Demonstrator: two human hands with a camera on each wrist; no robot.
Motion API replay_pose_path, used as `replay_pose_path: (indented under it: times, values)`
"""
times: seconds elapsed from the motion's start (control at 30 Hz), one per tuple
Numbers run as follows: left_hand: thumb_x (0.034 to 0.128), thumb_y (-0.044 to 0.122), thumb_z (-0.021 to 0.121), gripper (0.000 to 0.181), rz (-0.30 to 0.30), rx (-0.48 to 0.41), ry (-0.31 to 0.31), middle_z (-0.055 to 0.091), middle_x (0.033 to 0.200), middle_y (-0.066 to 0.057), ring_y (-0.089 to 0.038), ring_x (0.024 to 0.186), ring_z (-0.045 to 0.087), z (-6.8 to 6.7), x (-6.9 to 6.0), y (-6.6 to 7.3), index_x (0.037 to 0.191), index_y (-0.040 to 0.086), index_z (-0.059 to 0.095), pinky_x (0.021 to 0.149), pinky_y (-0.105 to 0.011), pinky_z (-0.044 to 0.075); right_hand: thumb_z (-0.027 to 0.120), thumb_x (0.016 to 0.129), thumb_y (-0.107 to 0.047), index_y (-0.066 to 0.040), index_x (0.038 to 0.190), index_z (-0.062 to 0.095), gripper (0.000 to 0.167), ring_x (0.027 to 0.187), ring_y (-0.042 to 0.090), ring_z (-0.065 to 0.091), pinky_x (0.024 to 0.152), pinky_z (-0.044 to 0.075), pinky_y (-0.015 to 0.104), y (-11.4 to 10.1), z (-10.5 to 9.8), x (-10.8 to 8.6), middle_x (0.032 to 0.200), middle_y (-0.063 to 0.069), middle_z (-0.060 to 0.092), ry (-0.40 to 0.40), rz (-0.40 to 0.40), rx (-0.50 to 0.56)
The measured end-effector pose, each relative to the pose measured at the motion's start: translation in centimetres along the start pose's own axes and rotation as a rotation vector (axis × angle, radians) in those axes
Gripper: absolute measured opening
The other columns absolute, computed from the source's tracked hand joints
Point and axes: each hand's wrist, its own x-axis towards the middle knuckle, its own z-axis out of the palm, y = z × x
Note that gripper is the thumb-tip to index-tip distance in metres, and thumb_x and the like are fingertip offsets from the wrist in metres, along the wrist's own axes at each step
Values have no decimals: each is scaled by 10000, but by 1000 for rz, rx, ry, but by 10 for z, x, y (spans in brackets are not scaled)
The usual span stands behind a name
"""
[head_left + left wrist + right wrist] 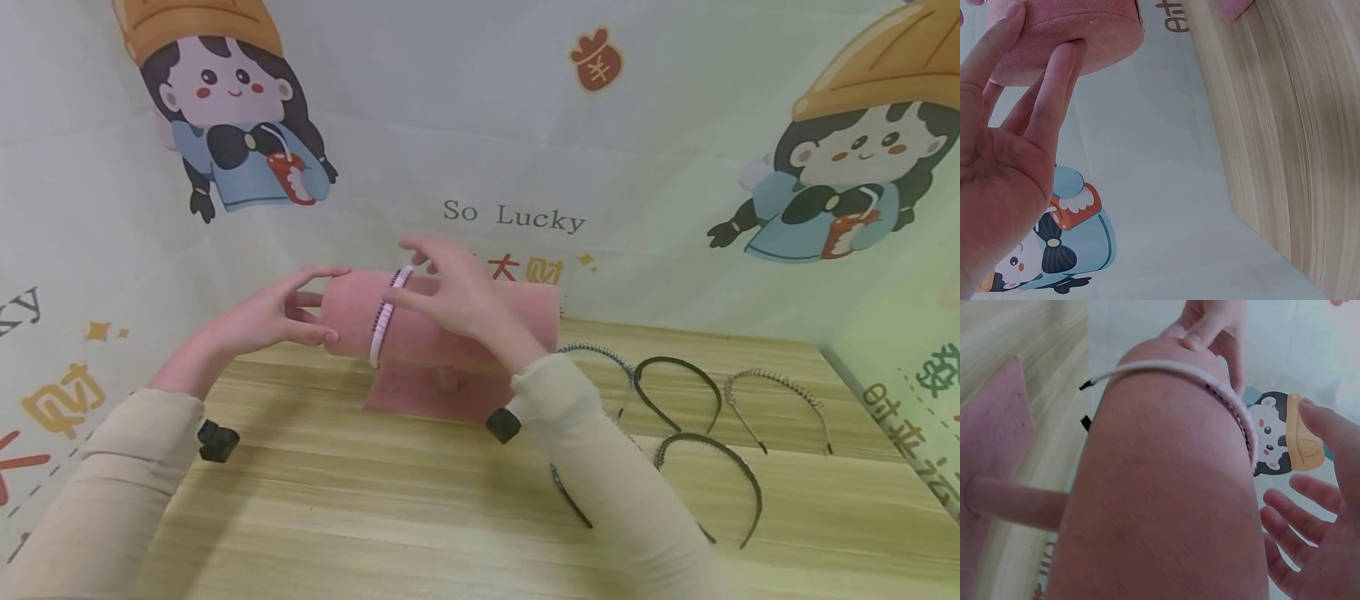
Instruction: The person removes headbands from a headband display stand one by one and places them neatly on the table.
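A pink, fabric-covered headband display stand [480, 325] has a horizontal roll on a short post and a flat base. Around the roll, toward its left end, sits a white headband [384, 321] with a dark beaded edge; its black tip shows in the right wrist view. My left hand [273, 315] holds the roll's left end, its thumb and fingers spread across the edge and end face [1104, 47]. Over the roll, beside the headband, my right hand [457, 287] has loosely bent, spread fingers. In the right wrist view, those fingers [1300, 519] stand apart from the roll.
Several headbands lie at the right of the wooden table [337, 517], among them a plain black one [678, 361], a beaded pale one [776, 377] and a dark one [750, 475]. My right sleeve covers part of another. A printed cloth [525, 150] hangs behind.
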Motion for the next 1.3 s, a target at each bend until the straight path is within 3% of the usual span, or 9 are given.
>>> replay_pose_path:
  times: [0.17,0.37,0.6,0.73,0.87,1.03,1.17,1.3]
  values:
    - [887,167,743,859,7,-9,-6,474,1470,-248,-146,1041,709,0,1,0,1562,262,220,876,-294,577,614,891,-610,-281,1469,436,688,1247,135,525,1049,462,397,-5,16,-3,1393,-49,538,71,40,-155]
    - [896,143,730,848,20,-21,0,469,1464,-265,-134,1028,711,-1,1,-2,1562,257,218,869,-306,582,522,911,-652,-270,1442,472,655,1335,180,464,1108,393,441,-10,28,-1,1437,-46,525,92,18,-392]
    - [901,129,722,848,20,-17,0,470,1460,-275,-129,1005,718,-3,2,-1,1565,260,210,857,-297,580,517,885,-695,-332,1358,544,597,1211,150,465,958,418,375,-12,35,3,1332,-74,549,115,42,-500]
    - [904,116,715,846,19,-22,-2,467,1461,-280,-129,988,723,-4,1,-1,1566,258,208,849,-286,577,540,869,-699,-347,1317,567,570,1180,145,458,944,413,362,-12,38,4,1301,-77,546,125,55,-525]
    - [901,112,718,842,10,-21,6,467,1462,-280,-127,990,720,-4,1,1,1562,253,218,843,-295,578,627,857,-606,-326,1319,578,543,1177,147,464,970,417,362,-11,37,4,1295,-75,559,127,57,-486]
    - [905,93,709,841,17,-30,3,455,1465,-298,-128,986,721,-4,-2,4,1567,230,208,838,-295,579,698,862,-442,-278,1392,551,574,1205,173,476,1027,414,385,-7,28,0,1357,-41,572,86,27,-352]
    - [899,101,717,845,15,-34,-1,454,1468,-293,-153,991,720,-2,-3,4,1565,226,212,844,-305,583,719,876,-316,-273,1422,527,580,1198,166,488,1032,433,362,-1,20,-9,1400,-39,566,47,10,-180]
    - [891,143,735,846,2,-25,-2,483,1454,-266,-159,1008,716,0,-1,2,1560,250,228,852,-319,585,716,888,-204,-285,1422,526,573,1324,138,471,1131,400,338,3,17,-18,1453,-69,536,52,28,5]
